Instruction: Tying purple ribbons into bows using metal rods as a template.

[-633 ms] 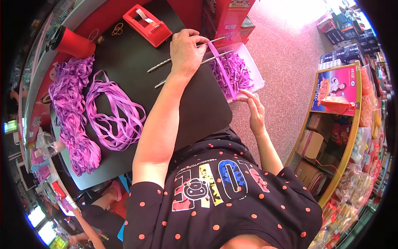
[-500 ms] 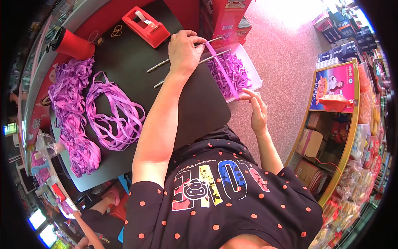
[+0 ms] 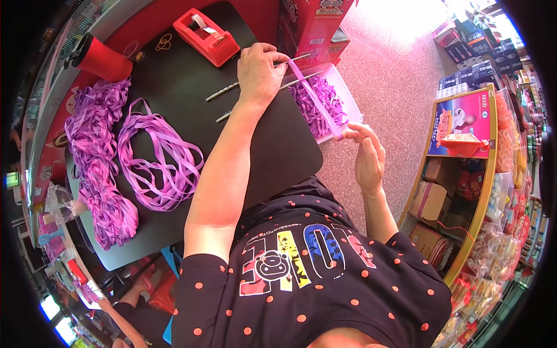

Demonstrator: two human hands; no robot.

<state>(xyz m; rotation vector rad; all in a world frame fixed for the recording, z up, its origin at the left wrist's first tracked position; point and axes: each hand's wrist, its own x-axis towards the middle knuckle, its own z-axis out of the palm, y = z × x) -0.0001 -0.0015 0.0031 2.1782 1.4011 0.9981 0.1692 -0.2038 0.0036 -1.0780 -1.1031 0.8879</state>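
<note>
My left hand (image 3: 261,74) is closed above the table's far right edge, its fingertips pinching one end of a purple ribbon (image 3: 316,100). Two thin metal rods (image 3: 224,91) pass under that hand and stick out past the edge; whether the hand also grips them is hidden. From there the ribbon runs taut across the rods toward me. Its near part is pinched between thumb and fingers of my right hand (image 3: 366,156). Below the ribbon stands a white plastic box (image 3: 355,112) filled with small purple folded pieces (image 3: 318,109).
On the black table (image 3: 272,145) lie a loop of purple ribbon (image 3: 159,168) and a thick bundle of it (image 3: 98,168). A red tape dispenser (image 3: 207,37), a red cup (image 3: 104,58) and rubber bands (image 3: 164,42) are farther back. At right stands a shelf (image 3: 449,191). A person's arm (image 3: 125,322) shows lower left.
My right hand has shifted slightly right, keeping its pinch on the ribbon. The left hand stays in nearly the same place at the rods.
</note>
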